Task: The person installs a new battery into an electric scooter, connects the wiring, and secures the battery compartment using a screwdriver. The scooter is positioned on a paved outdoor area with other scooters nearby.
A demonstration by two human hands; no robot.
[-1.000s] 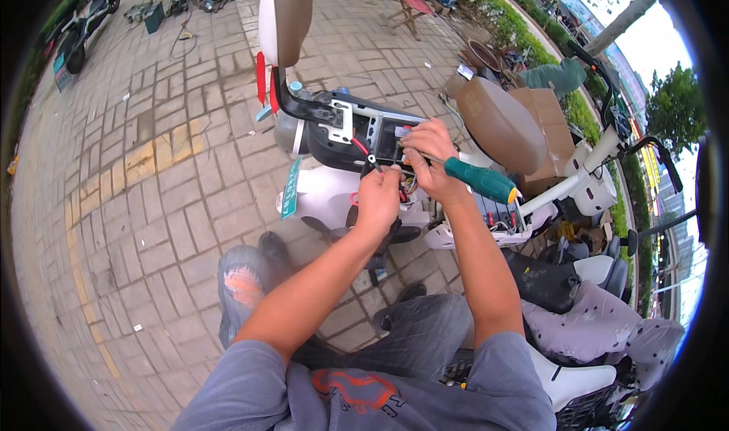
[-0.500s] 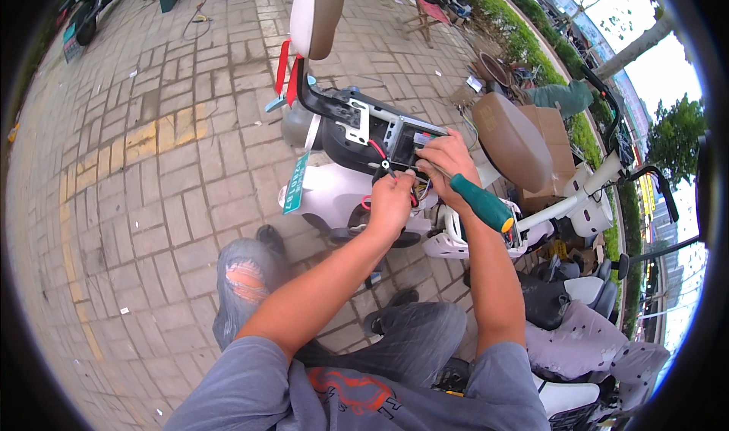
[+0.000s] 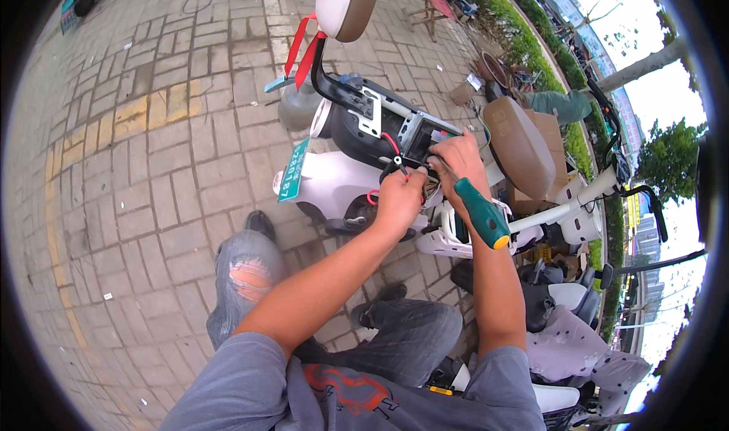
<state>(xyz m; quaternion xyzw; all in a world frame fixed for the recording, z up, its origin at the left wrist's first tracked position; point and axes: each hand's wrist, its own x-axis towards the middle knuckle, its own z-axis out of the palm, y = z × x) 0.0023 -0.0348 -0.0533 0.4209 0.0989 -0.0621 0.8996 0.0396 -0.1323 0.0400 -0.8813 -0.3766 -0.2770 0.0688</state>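
A pale pink electric scooter stands before me with its brown seat tipped up and the black compartment under it uncovered. My right hand is closed around a screwdriver with a green handle and yellow end. The handle points back over my wrist, and the fingertips meet at the compartment's edge. Just left of them, my left hand pinches something beside thin wires. A red-and-black piece with a bright round spot rises from those fingers; cable or tool, I cannot tell. The screwdriver's tip is hidden.
A backrest with red ribbons on its post rises at the scooter's rear. A green plate juts out on the left. Handlebars and a cardboard box lie to the right. More scooters, one under a spotted cover, stand at lower right.
The view has shifted slightly, so the scooter's upper parts sit further right and higher. Both hands stay at the compartment, fingers close together; the screwdriver remains in the right hand.
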